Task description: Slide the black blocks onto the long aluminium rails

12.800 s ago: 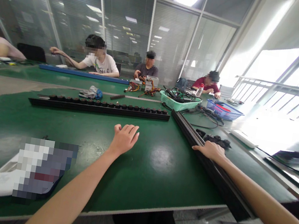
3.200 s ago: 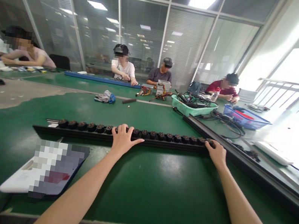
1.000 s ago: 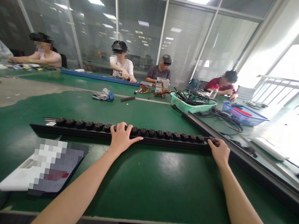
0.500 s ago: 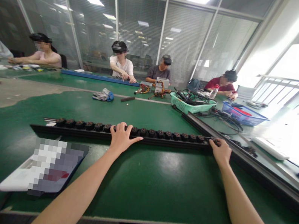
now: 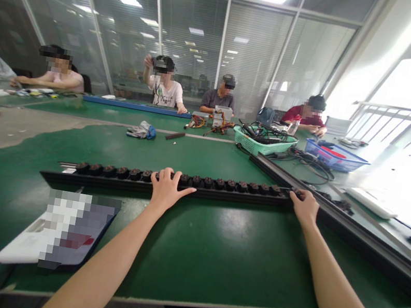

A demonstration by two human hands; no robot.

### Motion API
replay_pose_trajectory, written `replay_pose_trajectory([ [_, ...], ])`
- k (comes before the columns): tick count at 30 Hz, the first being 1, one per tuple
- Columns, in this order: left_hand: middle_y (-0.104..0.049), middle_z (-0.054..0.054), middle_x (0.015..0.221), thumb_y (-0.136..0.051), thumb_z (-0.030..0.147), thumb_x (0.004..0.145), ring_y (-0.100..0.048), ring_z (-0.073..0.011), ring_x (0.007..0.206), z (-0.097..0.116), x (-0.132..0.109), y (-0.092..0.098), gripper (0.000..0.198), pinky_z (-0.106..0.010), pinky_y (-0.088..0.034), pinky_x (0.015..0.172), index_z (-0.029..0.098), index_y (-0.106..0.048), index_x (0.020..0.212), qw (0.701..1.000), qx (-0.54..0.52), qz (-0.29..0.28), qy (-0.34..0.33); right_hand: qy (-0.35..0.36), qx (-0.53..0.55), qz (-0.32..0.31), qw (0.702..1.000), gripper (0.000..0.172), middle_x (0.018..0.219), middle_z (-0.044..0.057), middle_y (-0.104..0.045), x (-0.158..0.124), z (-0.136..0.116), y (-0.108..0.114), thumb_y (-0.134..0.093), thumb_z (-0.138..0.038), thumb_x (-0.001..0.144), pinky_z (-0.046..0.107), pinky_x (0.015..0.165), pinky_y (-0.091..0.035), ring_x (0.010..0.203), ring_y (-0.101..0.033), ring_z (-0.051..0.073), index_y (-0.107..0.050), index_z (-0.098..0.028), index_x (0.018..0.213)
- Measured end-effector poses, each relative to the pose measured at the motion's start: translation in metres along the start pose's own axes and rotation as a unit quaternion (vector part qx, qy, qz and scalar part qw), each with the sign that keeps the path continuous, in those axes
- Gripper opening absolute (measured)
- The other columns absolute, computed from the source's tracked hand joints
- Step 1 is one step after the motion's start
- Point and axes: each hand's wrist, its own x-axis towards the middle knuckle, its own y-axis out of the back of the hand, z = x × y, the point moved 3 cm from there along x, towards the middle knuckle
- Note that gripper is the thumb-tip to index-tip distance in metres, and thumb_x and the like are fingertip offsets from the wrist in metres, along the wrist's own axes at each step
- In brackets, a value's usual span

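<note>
- The black rail (image 5: 229, 198) lies across the bench (image 5: 211, 260); the left hand (image 5: 167, 184) drapes spread fingers over its middle, gripping or not, I can't tell.
- At the rail's right end, the right hand (image 5: 304, 206) pinches one small dark piece (image 5: 296, 191).
- The rail looks stiff, probably heavyish; best held by its bare long edges.
- About fifteen round modules (image 5: 220, 183) show along the rail; two baskets (image 5: 260, 145) (image 5: 340, 162) stand beyond it.

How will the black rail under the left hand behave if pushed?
The black rail is probably stiff, as it runs straight. Its flat front face suggests sliding over the green table rather than rolling. The round black parts lined along it might shift; their fastening isn't visible.
</note>
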Motion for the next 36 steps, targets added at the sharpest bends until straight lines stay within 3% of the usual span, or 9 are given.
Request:
replay_pose_trajectory([
  [19,-0.055,-0.019,0.126,-0.043,0.085,0.084,-0.048,-0.0361,0.119,0.000,0.000,0.000,0.082,-0.057,-0.030,0.108,0.020,-0.066,0.127,1.000,-0.002,0.008,-0.002,-0.007,-0.001,0.008,1.000,0.044,0.107,0.020,-0.073,0.001,-0.001,0.002,-0.063,-0.045,0.081,0.050,0.097,-0.049,0.104,-0.067,0.034,-0.069,-0.012,0.109],
  [29,-0.054,-0.019,0.127,-0.043,0.086,0.084,-0.047,-0.0357,0.120,-0.001,0.000,-0.001,0.082,-0.057,-0.030,0.108,0.020,-0.066,0.128,1.000,-0.002,0.001,0.001,-0.050,-0.061,-0.029,0.996,0.051,0.119,0.018,-0.071,-0.005,-0.009,0.011,-0.061,-0.052,0.085,0.049,0.093,-0.049,0.109,-0.064,0.035,-0.068,-0.017,0.122],
  [36,-0.054,-0.019,0.128,-0.044,0.085,0.085,-0.047,-0.0364,0.121,-0.001,-0.001,0.000,0.081,-0.057,-0.029,0.109,0.021,-0.066,0.129,1.000,-0.011,-0.003,0.003,-0.024,-0.048,-0.021,0.998,0.050,0.114,0.018,-0.071,-0.003,-0.007,0.011,-0.059,-0.055,0.084,0.049,0.091,-0.049,0.103,-0.063,0.034,-0.070,-0.018,0.117],
])
